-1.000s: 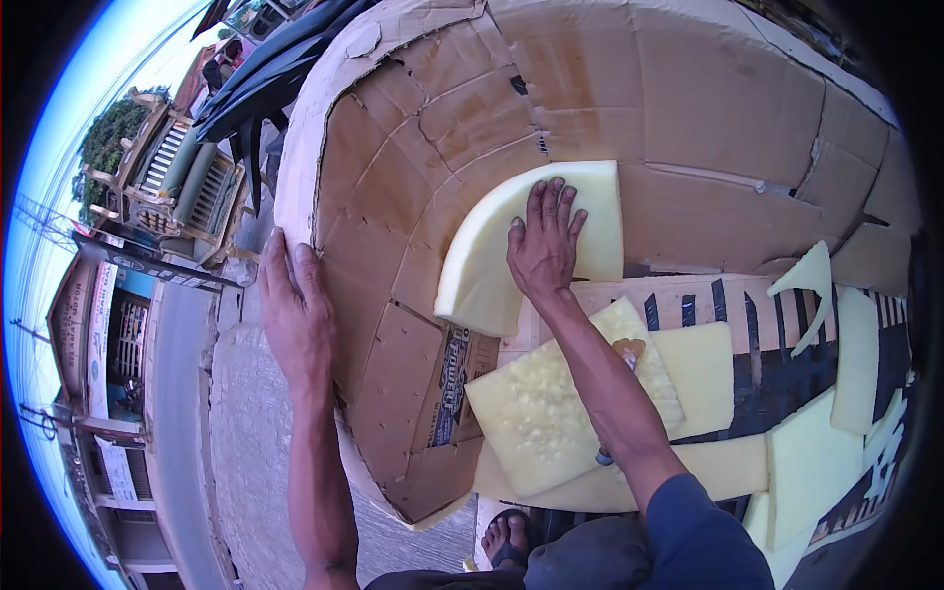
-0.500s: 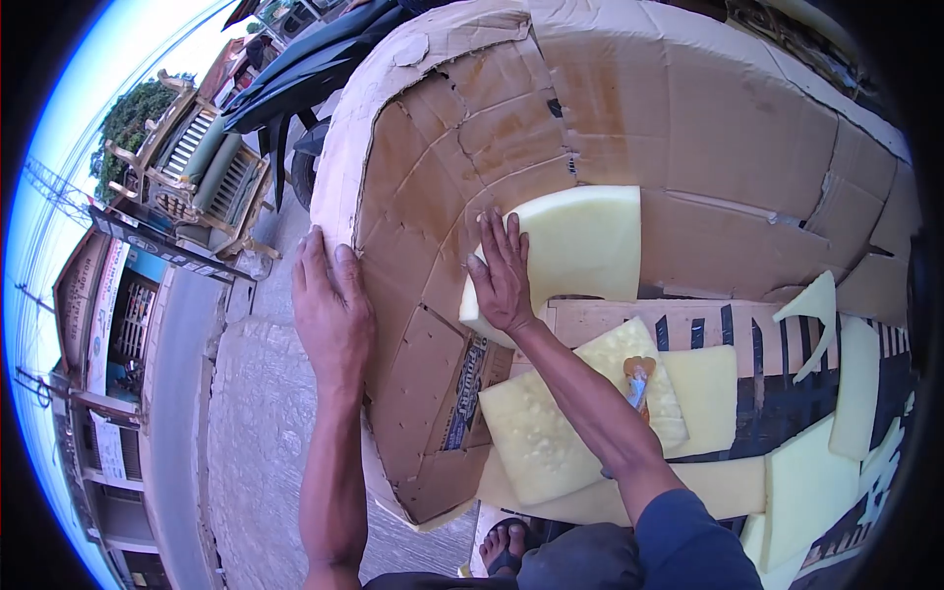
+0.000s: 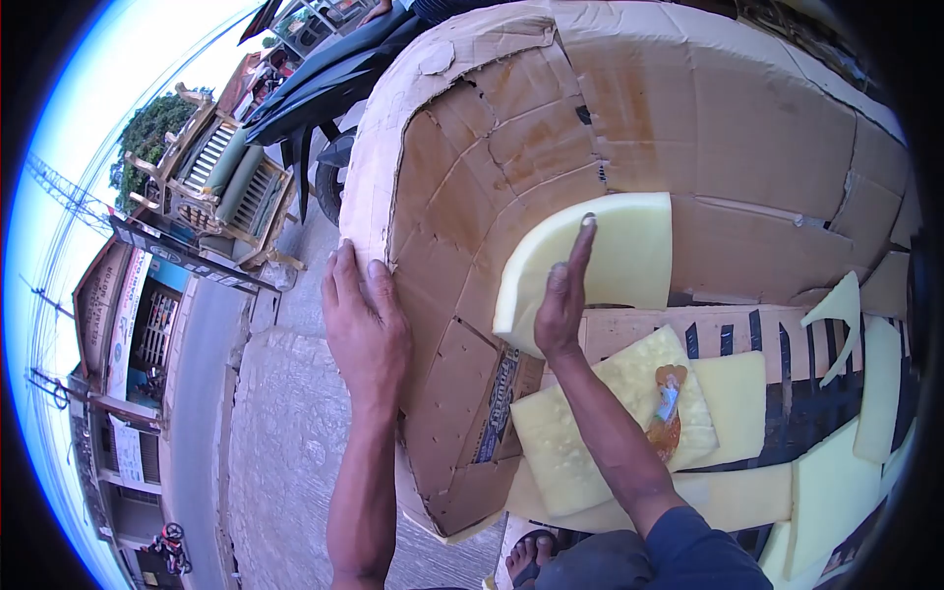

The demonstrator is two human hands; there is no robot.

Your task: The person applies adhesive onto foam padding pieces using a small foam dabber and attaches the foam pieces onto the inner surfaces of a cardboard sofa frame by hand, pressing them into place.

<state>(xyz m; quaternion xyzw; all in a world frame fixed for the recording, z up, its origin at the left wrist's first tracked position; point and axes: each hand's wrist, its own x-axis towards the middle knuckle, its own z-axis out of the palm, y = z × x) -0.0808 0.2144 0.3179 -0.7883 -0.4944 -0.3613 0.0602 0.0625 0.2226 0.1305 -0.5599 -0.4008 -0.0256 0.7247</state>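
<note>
A curved, cardboard-covered sofa frame point(image 3: 472, 167) fills the middle of the view. My left hand point(image 3: 366, 315) lies over its pale padded rim, fingers flat and thumb apart. Against the inner corner of the backrest stands a curved pale yellow foam piece point(image 3: 629, 236). My right hand point(image 3: 564, 305) is in front of this foam, turned edge-on with fingers stretched out. Whether its palm touches the foam I cannot tell. On the seat, below my right hand, a rough foam slab point(image 3: 560, 442) carries a bottle with orange contents point(image 3: 666, 418), partly behind my forearm.
Loose foam offcuts point(image 3: 836, 482) lie across the slatted seat base with black straps point(image 3: 777, 393). Beyond the frame stand a motorcycle point(image 3: 324, 79) and a carved wooden bench point(image 3: 221, 177). Concrete pavement point(image 3: 285, 423) and a road run along the left.
My right hand has turned from palm-flat on the foam to edge-on, slightly lower along it. My left hand stays on the rim. The whole view has shifted, and more of the bottle shows.
</note>
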